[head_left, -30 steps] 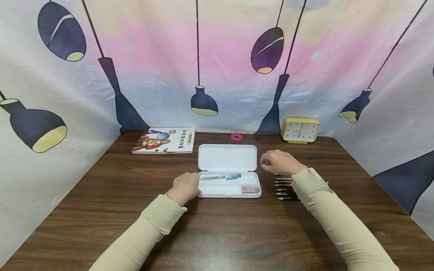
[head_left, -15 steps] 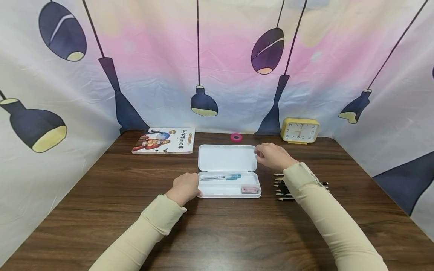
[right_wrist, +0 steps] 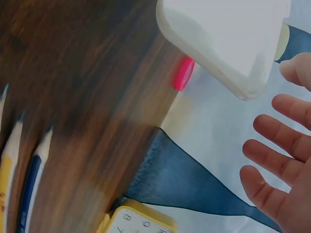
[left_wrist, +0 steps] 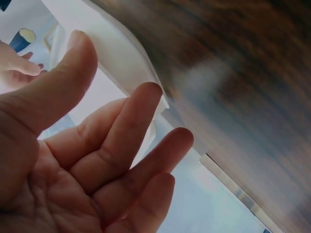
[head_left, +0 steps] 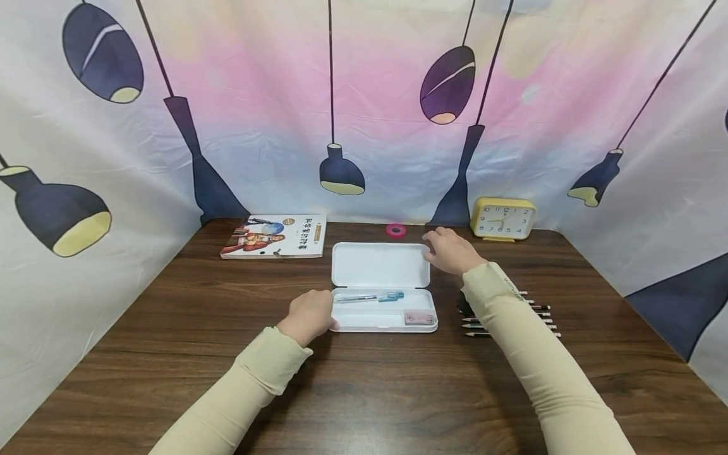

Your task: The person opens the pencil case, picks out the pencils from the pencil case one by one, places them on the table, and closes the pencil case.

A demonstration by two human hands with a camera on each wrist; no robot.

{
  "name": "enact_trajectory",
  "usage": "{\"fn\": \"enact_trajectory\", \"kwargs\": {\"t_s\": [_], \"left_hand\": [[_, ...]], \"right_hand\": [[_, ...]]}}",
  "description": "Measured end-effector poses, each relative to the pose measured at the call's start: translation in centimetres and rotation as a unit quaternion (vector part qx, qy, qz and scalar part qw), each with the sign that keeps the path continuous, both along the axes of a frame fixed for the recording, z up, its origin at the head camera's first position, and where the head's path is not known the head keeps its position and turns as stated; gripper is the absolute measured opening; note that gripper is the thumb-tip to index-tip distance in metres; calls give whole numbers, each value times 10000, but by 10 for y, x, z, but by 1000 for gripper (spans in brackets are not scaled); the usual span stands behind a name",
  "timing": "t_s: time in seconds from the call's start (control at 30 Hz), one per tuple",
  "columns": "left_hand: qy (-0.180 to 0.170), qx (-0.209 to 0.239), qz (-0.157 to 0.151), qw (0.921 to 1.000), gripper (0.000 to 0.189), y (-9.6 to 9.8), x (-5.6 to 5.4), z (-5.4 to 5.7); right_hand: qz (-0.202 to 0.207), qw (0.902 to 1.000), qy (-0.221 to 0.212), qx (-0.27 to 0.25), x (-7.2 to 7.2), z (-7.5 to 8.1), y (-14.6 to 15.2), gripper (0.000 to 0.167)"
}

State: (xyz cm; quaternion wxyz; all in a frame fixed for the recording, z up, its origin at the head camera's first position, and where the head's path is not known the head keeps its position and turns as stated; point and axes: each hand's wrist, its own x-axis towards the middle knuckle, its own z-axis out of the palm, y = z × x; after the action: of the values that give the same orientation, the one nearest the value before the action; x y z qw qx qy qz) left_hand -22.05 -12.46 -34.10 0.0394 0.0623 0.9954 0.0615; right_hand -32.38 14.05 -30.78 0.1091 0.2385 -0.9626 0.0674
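An open white pencil case [head_left: 364,321] lies in the middle of the table, its lid [head_left: 381,265] tipped back away from me. Inside are a clear pen with a blue cap [head_left: 391,297] and a small pinkish rectangular block [head_left: 419,318]. My left hand [head_left: 309,315] holds the case's left end, thumb at the near corner; the left wrist view shows the thumb [left_wrist: 77,63] and fingers about that end. My right hand [head_left: 451,251] is beside the lid's upper right corner, fingers spread and holding nothing. Several pencils [head_left: 476,335] lie under my right forearm, partly hidden by the sleeve.
A pink ring-shaped roll [head_left: 396,230] lies behind the lid. At the back right stands a yellow clock [head_left: 503,219], near the patterned cloth backdrop [head_left: 387,158]. A book [head_left: 275,237] lies at the back left.
My right hand has moved left and away from me, from beside the pencils to the lid's upper right corner, and its fingers have loosened. The left hand stays put.
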Motion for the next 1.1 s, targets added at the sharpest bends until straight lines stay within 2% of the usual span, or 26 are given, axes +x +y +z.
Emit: {"fn": "enact_trajectory", "kwargs": {"t_s": [0.17, 0.27, 0.37, 0.6, 0.77, 0.93, 1.1], "left_hand": [[13, 27, -5, 10000, 33, 0, 1, 1], [15, 24, -11, 10000, 33, 0, 1, 1], [6, 11, -4, 10000, 34, 0, 1, 1], [8, 11, -13, 10000, 34, 0, 1, 2], [78, 48, -9, 10000, 33, 0, 1, 3], [171, 80, -17, 9998, 31, 0, 2, 2], [126, 68, -25, 9999, 31, -1, 2, 2]], "right_hand": [[-258, 9986, -468, -45, -3, -4, -6, 42], [-235, 9978, -623, 66, -4, -6, -9, 45], [-141, 9977, -642, 170, -3, -7, -11, 43], [85, 9989, -469, -14, 1, 0, -9, 37], [366, 9982, -465, -44, 12, 7, -5, 34], [709, 9962, -416, -289, 26, 10, 1, 25], [1220, 9923, -195, -128, 42, 10, 5, 16]]}}
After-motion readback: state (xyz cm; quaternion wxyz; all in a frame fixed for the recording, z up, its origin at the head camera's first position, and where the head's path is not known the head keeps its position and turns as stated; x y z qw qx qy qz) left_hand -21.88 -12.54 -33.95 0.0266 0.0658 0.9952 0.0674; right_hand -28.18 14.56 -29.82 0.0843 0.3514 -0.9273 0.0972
